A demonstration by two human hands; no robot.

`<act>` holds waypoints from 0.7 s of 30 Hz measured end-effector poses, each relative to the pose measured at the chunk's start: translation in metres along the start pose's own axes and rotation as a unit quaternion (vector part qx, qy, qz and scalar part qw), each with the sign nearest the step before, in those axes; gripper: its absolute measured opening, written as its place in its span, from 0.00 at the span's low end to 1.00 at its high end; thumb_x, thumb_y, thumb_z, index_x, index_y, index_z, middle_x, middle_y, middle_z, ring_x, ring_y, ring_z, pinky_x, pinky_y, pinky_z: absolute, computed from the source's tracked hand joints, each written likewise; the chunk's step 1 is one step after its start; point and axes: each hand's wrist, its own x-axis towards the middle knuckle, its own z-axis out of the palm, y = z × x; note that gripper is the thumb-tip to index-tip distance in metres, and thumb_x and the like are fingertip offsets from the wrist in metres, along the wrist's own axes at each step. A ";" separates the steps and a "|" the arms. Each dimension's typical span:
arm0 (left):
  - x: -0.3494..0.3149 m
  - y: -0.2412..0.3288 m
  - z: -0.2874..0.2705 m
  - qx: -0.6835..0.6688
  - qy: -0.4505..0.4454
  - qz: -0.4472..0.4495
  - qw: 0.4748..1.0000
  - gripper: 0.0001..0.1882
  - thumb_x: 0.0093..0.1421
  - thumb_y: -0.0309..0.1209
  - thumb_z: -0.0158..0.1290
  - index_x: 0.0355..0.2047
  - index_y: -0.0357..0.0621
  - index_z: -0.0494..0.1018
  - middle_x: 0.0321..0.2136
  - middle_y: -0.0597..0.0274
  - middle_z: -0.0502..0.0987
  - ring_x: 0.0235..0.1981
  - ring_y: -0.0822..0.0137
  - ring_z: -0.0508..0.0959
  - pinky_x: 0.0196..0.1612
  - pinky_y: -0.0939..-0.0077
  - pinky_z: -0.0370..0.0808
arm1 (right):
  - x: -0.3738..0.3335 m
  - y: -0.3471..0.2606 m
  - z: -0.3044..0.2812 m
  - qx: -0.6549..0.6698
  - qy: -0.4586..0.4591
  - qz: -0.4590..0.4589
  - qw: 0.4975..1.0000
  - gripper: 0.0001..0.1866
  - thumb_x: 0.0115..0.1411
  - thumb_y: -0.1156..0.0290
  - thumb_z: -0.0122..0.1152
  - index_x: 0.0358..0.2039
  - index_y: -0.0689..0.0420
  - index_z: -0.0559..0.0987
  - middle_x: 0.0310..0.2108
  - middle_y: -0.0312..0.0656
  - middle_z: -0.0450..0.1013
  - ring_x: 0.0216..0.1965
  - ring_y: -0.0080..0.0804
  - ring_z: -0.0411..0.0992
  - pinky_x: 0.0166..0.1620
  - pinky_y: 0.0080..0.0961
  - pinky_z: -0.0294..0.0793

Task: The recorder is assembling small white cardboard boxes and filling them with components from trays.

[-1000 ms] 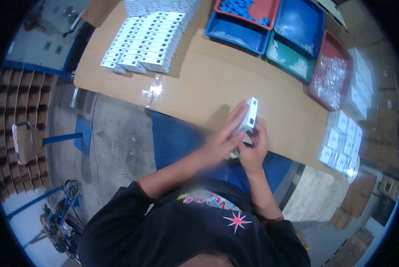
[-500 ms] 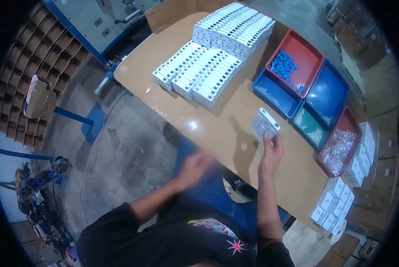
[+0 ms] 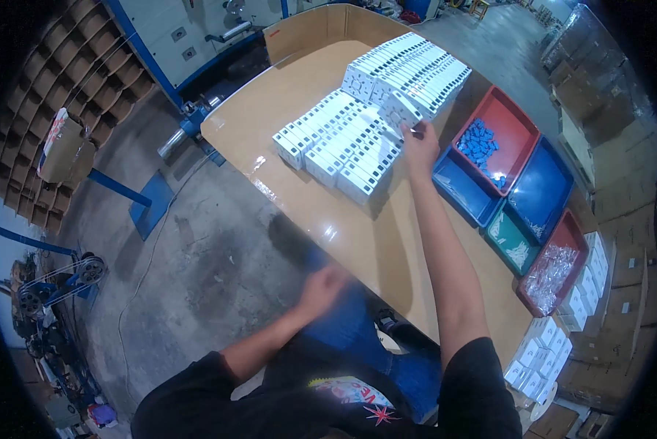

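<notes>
My right hand reaches far over the table and grips a flat white square piece with a dark mark on its edge. That piece is tilted against the front of a tall stack of like pieces; whether it touches them I cannot make out. Right below it, a lower block of white pieces stands in tight rows on edge. My left hand is over my lap, by the table's near edge, with its fingers smeared by motion. Nothing shows in it.
To the right sit a red tray with small blue parts, two blue trays, a green tray with small white parts and a red tray of clear plastic bags. Small white boxes fill the near right corner. A blue-framed machine stands behind.
My right hand has carried the white piece forward and left, from above the bare table to the stacked rows. My left hand stays near my lap. The view has shifted slightly.
</notes>
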 end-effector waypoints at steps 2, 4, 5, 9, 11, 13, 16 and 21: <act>0.002 0.001 0.002 0.026 -0.012 0.005 1.000 0.09 0.69 0.31 0.56 0.41 0.35 0.78 0.29 0.64 0.83 0.29 0.78 0.77 0.34 0.79 0.73 | 0.014 0.007 0.019 -0.055 0.028 -0.050 0.997 0.18 0.57 0.68 0.73 0.43 0.63 0.78 0.37 0.48 0.79 0.36 0.39 0.79 0.40 0.34 0.77; 0.002 0.001 0.004 0.043 0.004 0.008 0.999 0.09 0.69 0.31 0.56 0.40 0.35 0.78 0.28 0.60 0.83 0.29 0.76 0.78 0.34 0.77 0.74 | 0.024 0.012 0.032 -0.046 0.041 -0.066 0.996 0.17 0.57 0.68 0.72 0.42 0.63 0.79 0.37 0.50 0.79 0.35 0.45 0.79 0.41 0.38 0.77; 0.002 -0.002 0.004 0.043 0.003 0.010 0.999 0.09 0.69 0.31 0.56 0.40 0.35 0.78 0.28 0.60 0.83 0.29 0.76 0.78 0.34 0.77 0.74 | 0.028 0.014 0.036 -0.083 0.031 -0.068 0.994 0.16 0.57 0.68 0.71 0.42 0.63 0.79 0.37 0.51 0.79 0.35 0.47 0.79 0.42 0.40 0.77; 0.003 -0.008 0.006 0.066 0.006 0.019 0.998 0.10 0.68 0.31 0.57 0.40 0.35 0.78 0.26 0.56 0.82 0.27 0.74 0.79 0.32 0.75 0.75 | 0.038 0.023 0.048 -0.107 0.030 -0.069 0.991 0.14 0.57 0.70 0.70 0.41 0.63 0.80 0.36 0.53 0.79 0.36 0.51 0.78 0.45 0.43 0.76; 0.003 -0.006 0.006 0.059 0.013 0.019 0.998 0.10 0.68 0.31 0.57 0.40 0.36 0.78 0.26 0.56 0.81 0.26 0.73 0.79 0.32 0.75 0.75 | 0.036 0.022 0.053 -0.105 0.033 -0.060 0.992 0.14 0.57 0.70 0.70 0.40 0.63 0.80 0.35 0.52 0.80 0.36 0.51 0.78 0.45 0.43 0.75; 0.004 -0.003 0.005 0.070 0.017 0.023 0.997 0.09 0.67 0.31 0.57 0.39 0.36 0.78 0.25 0.56 0.81 0.25 0.72 0.79 0.31 0.74 0.75 | 0.036 0.021 0.055 -0.104 0.037 -0.050 0.993 0.13 0.57 0.70 0.70 0.40 0.63 0.80 0.34 0.52 0.80 0.37 0.51 0.78 0.45 0.43 0.75; 0.006 0.002 0.004 0.075 0.010 0.024 0.997 0.09 0.67 0.31 0.57 0.39 0.37 0.78 0.24 0.56 0.81 0.23 0.71 0.79 0.30 0.74 0.74 | 0.037 0.020 0.056 -0.094 0.028 -0.023 0.995 0.13 0.57 0.71 0.70 0.39 0.63 0.79 0.35 0.52 0.80 0.38 0.51 0.78 0.45 0.44 0.75; 0.005 -0.009 0.006 0.089 0.017 0.021 0.996 0.09 0.67 0.31 0.57 0.38 0.37 0.78 0.24 0.56 0.81 0.23 0.70 0.79 0.30 0.73 0.74 | 0.034 0.020 0.063 -0.124 0.051 -0.059 0.989 0.13 0.58 0.71 0.70 0.40 0.63 0.79 0.36 0.52 0.79 0.41 0.52 0.77 0.47 0.43 0.74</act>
